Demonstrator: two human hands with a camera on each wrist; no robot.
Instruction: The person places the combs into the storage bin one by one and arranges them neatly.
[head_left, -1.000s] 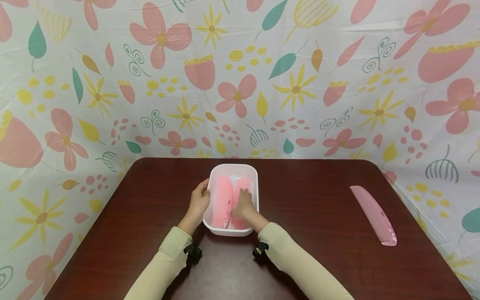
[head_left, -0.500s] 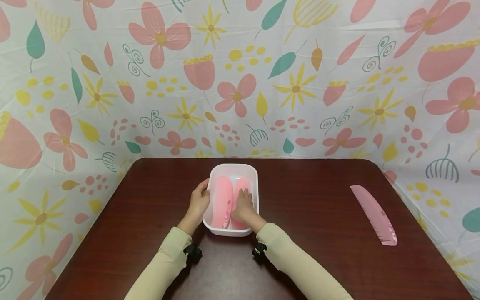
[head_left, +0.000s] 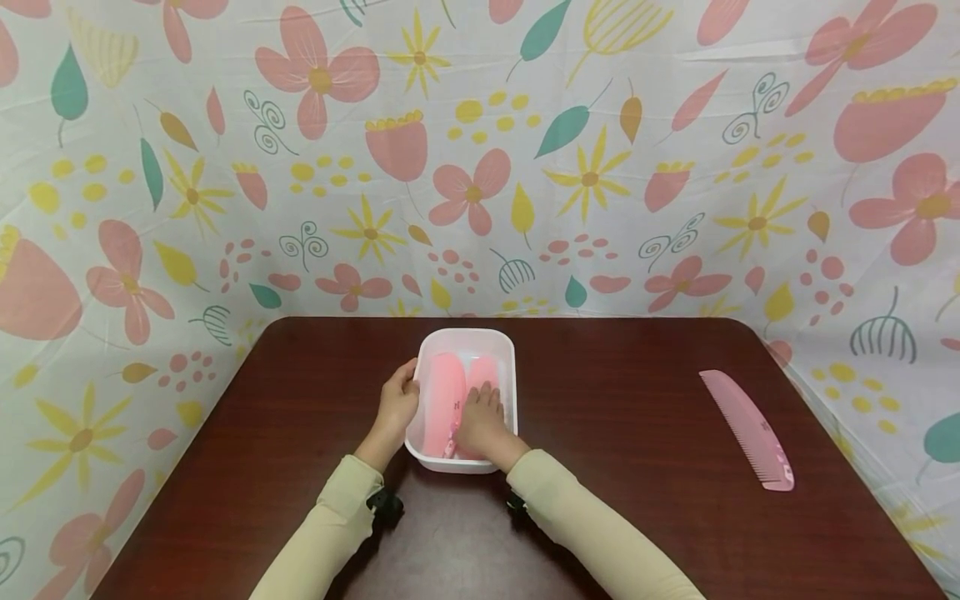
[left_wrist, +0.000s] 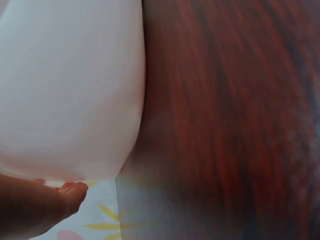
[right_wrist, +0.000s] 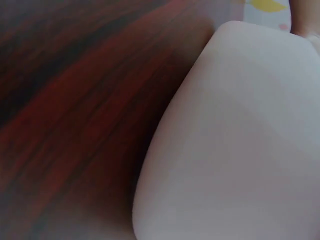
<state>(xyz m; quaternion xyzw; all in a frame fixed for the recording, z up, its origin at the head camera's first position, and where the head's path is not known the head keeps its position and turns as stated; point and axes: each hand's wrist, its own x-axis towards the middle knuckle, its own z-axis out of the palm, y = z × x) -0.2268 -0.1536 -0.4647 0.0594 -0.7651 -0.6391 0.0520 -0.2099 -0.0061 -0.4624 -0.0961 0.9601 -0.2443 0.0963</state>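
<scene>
A white plastic container [head_left: 480, 466] stands on the table with pink things inside. My left hand [head_left: 392, 410] rests at its left side, fingertips by the outer wall; the left wrist view shows fingers [left_wrist: 70, 197] beside that wall. Lying lengthwise in the container's left half is a pink comb [head_left: 444, 392] with dark print and a patterned edge. To its right lies another pink piece [head_left: 482, 368] with a rounded far end. My right hand [head_left: 482, 421] reaches into the container over this piece, its fingers extended, covering most of it. The right wrist view shows the outer wall [right_wrist: 235, 135].
Another pink comb [head_left: 750, 433] lies at the right of the dark wooden table [head_left: 615, 400], teeth towards the left. A floral cloth [head_left: 480, 200] hangs behind the table and along its sides.
My right hand has shifted slightly left and towards me inside the container, its back turned more upward. The left hand, the container and the comb at the right stay in place.
</scene>
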